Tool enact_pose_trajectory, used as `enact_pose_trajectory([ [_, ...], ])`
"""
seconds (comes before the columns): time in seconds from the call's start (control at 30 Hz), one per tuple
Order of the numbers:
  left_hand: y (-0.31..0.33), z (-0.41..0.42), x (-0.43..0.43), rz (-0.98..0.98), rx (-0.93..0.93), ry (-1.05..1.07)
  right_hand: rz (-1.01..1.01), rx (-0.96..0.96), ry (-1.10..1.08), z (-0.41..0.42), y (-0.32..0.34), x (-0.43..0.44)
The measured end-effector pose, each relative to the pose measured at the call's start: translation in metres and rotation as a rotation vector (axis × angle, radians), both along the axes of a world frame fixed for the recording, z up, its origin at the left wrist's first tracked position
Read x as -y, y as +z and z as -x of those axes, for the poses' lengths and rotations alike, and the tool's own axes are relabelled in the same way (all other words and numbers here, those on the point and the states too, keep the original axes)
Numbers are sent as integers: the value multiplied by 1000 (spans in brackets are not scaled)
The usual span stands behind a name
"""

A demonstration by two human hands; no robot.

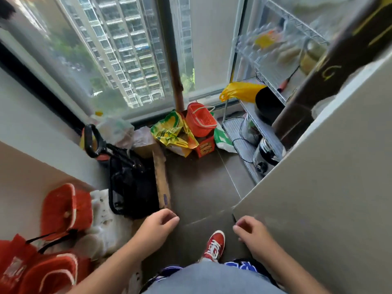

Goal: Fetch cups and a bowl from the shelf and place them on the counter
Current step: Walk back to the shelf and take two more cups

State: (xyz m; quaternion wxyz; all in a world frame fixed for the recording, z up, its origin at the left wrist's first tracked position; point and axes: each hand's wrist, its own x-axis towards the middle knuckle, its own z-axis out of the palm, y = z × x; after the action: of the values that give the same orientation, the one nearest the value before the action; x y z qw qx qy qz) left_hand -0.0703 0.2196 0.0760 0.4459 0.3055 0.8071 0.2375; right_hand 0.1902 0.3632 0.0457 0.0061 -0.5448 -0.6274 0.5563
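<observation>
Both hands are empty here. The left hand (158,227) hangs low in the middle of the view with its fingers loosely curled in, gripping nothing, and the right hand (252,232) sits just across from it in the same relaxed half-curl, right at the corner of a big pale grey cabinet panel (318,198). A red sneaker with white laces (214,246) is planted on the dark brown tiled floor (201,187) between the two hands.

The silver wire rack shelf (273,66) is up in the right part of the view, well apart from both hands and partly hidden behind the grey panel and a dark brown post (307,81). It's pretty blurry up there, so no cups or bowl can really be picked out; there's a round black pot-like thing (268,107) on a middle tier, a yellow plastic bag (241,92) hanging off the rack's edge, and a shiny steel cooker (266,152) on the bottom tier.

On the floor by the tall window (118,60) there's a small orange plastic basket with a handle (200,119) next to a crumpled yellow-green bag (171,132). A black folding cart (129,179) stands on the left, with red fabric bags (53,251) closer to the left arm.
</observation>
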Motion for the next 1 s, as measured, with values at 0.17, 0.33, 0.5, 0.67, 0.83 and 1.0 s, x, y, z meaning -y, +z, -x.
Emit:
enact_pose_trajectory([
  [0.17, 55, 8, -96, -272, -17, -48, -174, -191, -94, 51, 64, -66],
  [0.33, 110, 20, -173, -431, -58, -115, -321, -270, -97, 77, 119, -112],
  [0.5, 154, 32, -247, -594, -44, -221, -523, -311, -197, 100, 170, -159],
  [0.67, 195, 44, -322, -747, -36, -334, -674, -371, -288, 125, 215, -201],
  [0.83, 241, 66, -405, -914, 48, -442, -828, -428, -400, 159, 262, -255],
  [1.0, 289, 86, -481, -1049, 135, -565, -998, -423, -549, 185, 312, -308],
])
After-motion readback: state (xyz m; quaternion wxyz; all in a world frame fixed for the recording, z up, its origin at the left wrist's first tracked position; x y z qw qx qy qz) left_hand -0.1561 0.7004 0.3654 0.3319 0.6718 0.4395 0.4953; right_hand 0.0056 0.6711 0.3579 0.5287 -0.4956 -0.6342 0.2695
